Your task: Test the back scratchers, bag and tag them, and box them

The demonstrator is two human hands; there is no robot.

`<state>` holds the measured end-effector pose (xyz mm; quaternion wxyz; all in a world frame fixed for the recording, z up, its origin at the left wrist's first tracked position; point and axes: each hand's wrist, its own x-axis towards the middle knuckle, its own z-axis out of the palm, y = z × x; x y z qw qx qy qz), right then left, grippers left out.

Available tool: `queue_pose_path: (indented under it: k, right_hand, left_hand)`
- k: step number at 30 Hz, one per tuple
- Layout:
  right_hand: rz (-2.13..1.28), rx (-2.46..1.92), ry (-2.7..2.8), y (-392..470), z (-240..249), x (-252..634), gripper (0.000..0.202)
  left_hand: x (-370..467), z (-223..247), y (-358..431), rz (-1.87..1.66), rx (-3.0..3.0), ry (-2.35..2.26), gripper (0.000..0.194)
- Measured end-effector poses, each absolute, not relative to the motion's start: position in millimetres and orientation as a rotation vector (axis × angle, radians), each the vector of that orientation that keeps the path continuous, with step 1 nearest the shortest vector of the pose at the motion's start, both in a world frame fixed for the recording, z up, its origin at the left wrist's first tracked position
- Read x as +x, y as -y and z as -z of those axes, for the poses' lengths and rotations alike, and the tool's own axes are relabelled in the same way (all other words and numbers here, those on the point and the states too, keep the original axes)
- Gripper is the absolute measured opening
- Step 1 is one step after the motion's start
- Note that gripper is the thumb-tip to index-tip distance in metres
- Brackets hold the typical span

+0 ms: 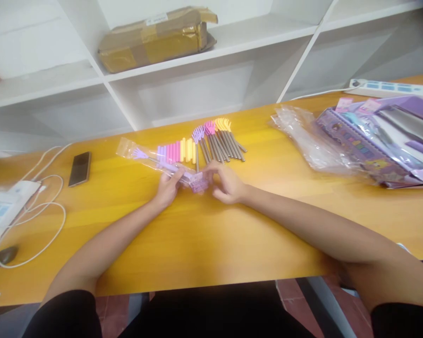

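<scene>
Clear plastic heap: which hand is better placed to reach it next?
Probably the right hand: it is nearer the clear plastic heap. The left hand is farther away and grips the bagged purple item; whether the right also holds it is unclear.

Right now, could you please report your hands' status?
Left hand holds clear bag; purple back scratcher inside; right hand at bag's printed end; loose handles just beyond.

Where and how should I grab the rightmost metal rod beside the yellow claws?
Probably pinch the rightmost metal rod near its lower end, coming from above and your right. That end points toward you and splays away from the other rods, while the yellow claws bunch together at the far end.
</scene>
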<state>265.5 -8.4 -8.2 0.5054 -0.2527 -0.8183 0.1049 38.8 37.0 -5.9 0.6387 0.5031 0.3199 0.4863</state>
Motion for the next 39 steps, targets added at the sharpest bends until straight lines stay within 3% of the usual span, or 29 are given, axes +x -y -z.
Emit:
queue_pose_path:
  k: [3,12,19,26,32,39]
  right_hand:
    - [-0.071,-0.647,2.032,7.2,10.3,261.5,0.044]
    - [0.204,-0.655,2.008,7.5,13.5,261.3,0.012]
    - [0.063,-0.606,2.048,7.6,11.0,260.4,0.011]
    - [-0.101,-0.715,1.974,4.5,15.3,261.0,0.009]
    - [-0.185,-0.781,1.97,3.9,17.6,262.2,0.013]
    - [-0.21,-0.737,1.872,6.3,11.4,261.8,0.019]
  left_hand:
    - [41.0,1.1,-38.1,-1.162,1.091,-0.72,0.044]
    - [36.2,11.2,-42.5,-1.087,1.24,-0.764,0.044]
    - [32.0,8.4,-38.1,-0.914,1.478,-0.83,0.048]
    - [33.4,6.8,-37.8,-0.832,1.512,-0.616,0.058]
    - [32.7,1.1,-31.8,-0.762,1.585,-0.644,0.044]
    - [32.7,2.6,-30.7,-0.756,1.574,-0.64,0.045]
